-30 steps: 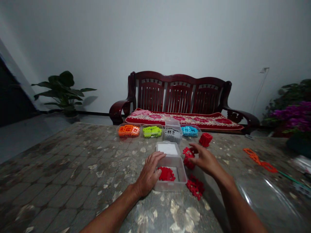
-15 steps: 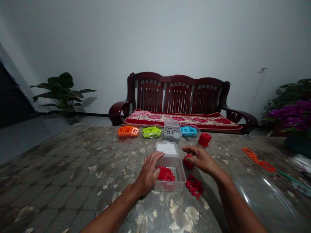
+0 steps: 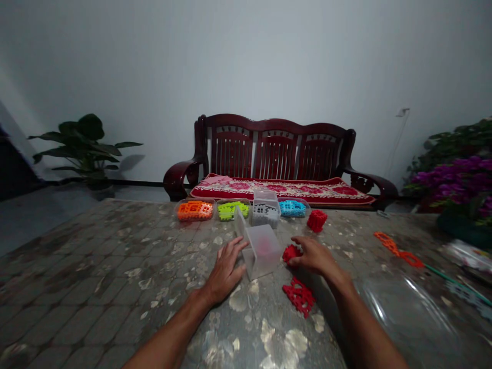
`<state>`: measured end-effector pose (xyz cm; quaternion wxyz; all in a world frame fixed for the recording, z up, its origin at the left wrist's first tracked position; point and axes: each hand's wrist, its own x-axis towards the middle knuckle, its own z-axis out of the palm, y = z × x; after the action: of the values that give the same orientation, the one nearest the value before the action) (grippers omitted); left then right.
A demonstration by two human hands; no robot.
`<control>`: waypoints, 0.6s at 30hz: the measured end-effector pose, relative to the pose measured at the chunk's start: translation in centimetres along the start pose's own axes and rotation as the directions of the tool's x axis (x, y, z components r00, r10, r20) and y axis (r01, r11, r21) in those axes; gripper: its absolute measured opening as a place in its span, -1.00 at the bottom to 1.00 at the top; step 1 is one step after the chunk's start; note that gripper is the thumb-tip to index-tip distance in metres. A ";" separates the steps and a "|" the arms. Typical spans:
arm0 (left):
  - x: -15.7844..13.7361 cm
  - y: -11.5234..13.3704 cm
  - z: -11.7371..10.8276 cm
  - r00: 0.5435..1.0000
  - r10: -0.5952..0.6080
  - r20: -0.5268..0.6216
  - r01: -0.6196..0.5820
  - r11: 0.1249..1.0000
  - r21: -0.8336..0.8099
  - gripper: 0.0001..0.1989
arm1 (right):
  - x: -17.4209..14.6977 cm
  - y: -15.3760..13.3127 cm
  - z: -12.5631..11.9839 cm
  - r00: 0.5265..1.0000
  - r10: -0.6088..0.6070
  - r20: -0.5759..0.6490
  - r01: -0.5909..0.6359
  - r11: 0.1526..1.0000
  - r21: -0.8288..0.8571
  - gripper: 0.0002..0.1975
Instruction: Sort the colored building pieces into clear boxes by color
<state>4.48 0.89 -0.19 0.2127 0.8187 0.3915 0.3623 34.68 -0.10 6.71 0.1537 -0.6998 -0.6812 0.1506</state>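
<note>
The clear plastic box (image 3: 266, 250) stands tipped on its side, its lid (image 3: 240, 225) swung out to the left. A red blur shows through its wall. My left hand (image 3: 226, 269) is beside the box's left edge, fingers stretched and thumb apart; whether it touches the rim I cannot tell. To the right of the box, my right hand (image 3: 317, 259) has its thumb and fingers around a red cube of interlocking plastic pieces (image 3: 290, 253), partly hidden by the fingers. A flat red openwork piece (image 3: 300, 296) lies nearer me on the table.
Along the back stand boxes of orange (image 3: 195, 210), green (image 3: 232, 210), grey (image 3: 266, 211) and blue pieces (image 3: 292, 208). Another red cube (image 3: 317, 220) sits right of them. At right are orange linked pieces (image 3: 397, 250), a clear cover (image 3: 407, 307) and purple flowers (image 3: 457, 179).
The box has tipped from upright onto its side, and its red pieces show only as a blur. My right hand's fingers have closed around the red cube. The view has shifted slightly.
</note>
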 end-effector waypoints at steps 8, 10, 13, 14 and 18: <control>0.4 2.0 1.0 0.998 -0.039 -0.048 0.029 0.980 -0.197 -0.50 | -0.2 -2.4 0.7 0.962 -0.131 -0.240 0.225 0.879 0.420 -0.46; 0.4 2.3 1.2 0.998 -0.046 -0.038 0.037 0.977 -0.210 -0.50 | -0.9 -3.6 0.6 0.956 -0.145 -0.254 0.253 0.846 0.469 -0.44; 0.4 2.5 1.4 0.997 -0.053 -0.047 0.042 0.977 -0.207 -0.52 | -2.4 -5.7 0.7 0.927 -0.210 -0.310 0.314 0.888 0.336 -0.35; 0.4 2.5 1.4 0.997 -0.052 -0.051 0.041 0.977 -0.209 -0.52 | -2.8 -6.4 0.9 0.917 -0.239 -0.320 0.330 0.905 0.268 -0.32; 0.6 2.5 1.2 0.997 -0.066 -0.048 0.052 0.969 -0.242 -0.51 | -3.6 -8.4 2.2 0.936 -0.242 -0.254 0.283 0.949 0.139 -0.29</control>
<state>6.91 -0.20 0.89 0.3099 0.7645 0.3747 0.4232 26.08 -3.49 8.23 0.3117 -0.5990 -0.7302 0.1039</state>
